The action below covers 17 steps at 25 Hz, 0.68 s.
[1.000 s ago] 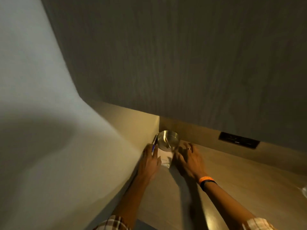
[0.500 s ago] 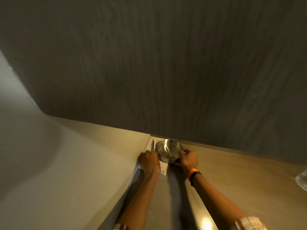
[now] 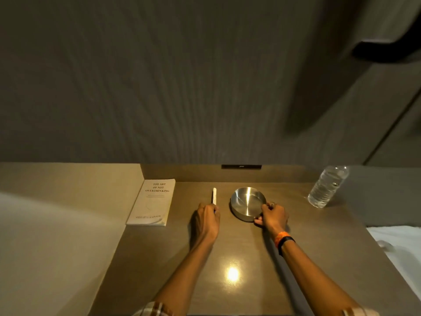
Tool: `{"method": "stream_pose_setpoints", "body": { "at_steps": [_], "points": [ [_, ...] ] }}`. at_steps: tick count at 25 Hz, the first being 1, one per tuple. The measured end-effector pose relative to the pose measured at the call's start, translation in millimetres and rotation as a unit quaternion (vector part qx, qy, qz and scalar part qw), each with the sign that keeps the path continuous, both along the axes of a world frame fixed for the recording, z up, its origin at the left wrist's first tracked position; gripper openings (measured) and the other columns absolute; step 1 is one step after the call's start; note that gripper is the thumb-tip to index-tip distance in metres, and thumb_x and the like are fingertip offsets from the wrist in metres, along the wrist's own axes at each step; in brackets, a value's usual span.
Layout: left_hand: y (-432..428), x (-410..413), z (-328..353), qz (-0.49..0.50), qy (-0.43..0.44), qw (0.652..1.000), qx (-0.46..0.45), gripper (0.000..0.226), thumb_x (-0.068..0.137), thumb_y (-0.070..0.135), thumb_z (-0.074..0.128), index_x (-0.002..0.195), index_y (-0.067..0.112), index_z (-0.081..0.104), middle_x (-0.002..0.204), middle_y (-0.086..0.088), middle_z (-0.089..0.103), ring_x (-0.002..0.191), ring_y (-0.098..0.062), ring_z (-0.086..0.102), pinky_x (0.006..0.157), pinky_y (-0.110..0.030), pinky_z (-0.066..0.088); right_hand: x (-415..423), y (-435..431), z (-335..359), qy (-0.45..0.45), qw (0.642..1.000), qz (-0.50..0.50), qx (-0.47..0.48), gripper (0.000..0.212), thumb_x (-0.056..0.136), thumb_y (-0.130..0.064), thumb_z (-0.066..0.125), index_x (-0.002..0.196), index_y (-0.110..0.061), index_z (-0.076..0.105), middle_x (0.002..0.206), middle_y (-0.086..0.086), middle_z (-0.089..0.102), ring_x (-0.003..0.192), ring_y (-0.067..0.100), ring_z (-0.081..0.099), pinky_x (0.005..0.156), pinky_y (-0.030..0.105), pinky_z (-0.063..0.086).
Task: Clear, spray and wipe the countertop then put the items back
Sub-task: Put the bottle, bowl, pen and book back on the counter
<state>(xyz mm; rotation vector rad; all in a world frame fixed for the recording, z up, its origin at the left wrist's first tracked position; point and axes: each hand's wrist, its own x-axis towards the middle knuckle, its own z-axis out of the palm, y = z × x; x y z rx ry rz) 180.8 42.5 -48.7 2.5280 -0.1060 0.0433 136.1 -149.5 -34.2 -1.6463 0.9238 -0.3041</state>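
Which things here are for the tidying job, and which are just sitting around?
For the job:
left hand on the pen
right hand gripping the metal bowl
book
water bottle
countertop

Just there:
white cloth at the right edge
black slot in the back wall
cupboard handle

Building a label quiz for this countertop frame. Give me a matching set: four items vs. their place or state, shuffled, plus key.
Items:
1. book
2. pen
3. steel bowl
4. water bottle

Places or states:
A. gripped at its near rim by the right hand
B. stands far right, untouched
C. lies flat by the left wall
D. near end under the left hand

Pairs: 1-C, 2-D, 3-A, 4-B
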Motion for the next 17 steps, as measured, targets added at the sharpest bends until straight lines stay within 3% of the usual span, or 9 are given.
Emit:
{"method": "stream_pose_setpoints", "body": {
  "at_steps": [2,7,14,17],
  "points": [
    [-7,0,-3,0.005,-0.003,1.0,0.018,0.008,0.094,0.027,0.063,0.091,0.028,0.07,0.098,0.002,0.062,0.082,-0.017,0.063,0.068,-0.03,0.055,2,-9,-1,0.001,1.0,0.004,0.016,0.014,0.099,-0.006,0.053,0.096,-0.002,0.066,0.071,0.019,0.066,0.053,0.026,0.069,0.042,0.026,0.059],
    [-6,6,-8,0.019,-0.005,0.999,0.039,0.009,0.094,0.024,0.063,0.1,0.024,0.07,0.096,0.003,0.06,0.081,-0.014,0.059,0.073,-0.031,0.057,11,-10,1,-0.006,1.0,0.002,0.026,0.009,0.097,-0.001,0.05,0.094,-0.004,0.057,0.067,0.016,0.06,0.045,0.022,0.063,0.038,0.027,0.057],
    [-1,9,-6,0.012,-0.011,1.0,0.013,0.014,0.094,0.023,0.063,0.107,0.023,0.067,0.108,-0.003,0.059,0.092,-0.018,0.06,0.078,-0.031,0.055,10,-9,4,0.0,1.0,0.003,0.02,0.012,0.098,-0.002,0.052,0.104,-0.008,0.061,0.082,0.021,0.065,0.052,0.022,0.064,0.036,0.022,0.054],
    [0,8,-7,0.004,-0.022,1.0,0.007,0.018,0.094,0.025,0.062,0.112,0.024,0.063,0.111,-0.003,0.057,0.094,-0.019,0.06,0.079,-0.032,0.055,6,-9,2,0.005,1.0,0.016,0.002,0.013,0.098,-0.009,0.058,0.107,-0.002,0.065,0.083,0.018,0.067,0.054,0.021,0.066,0.043,0.025,0.059]
  ]
}}
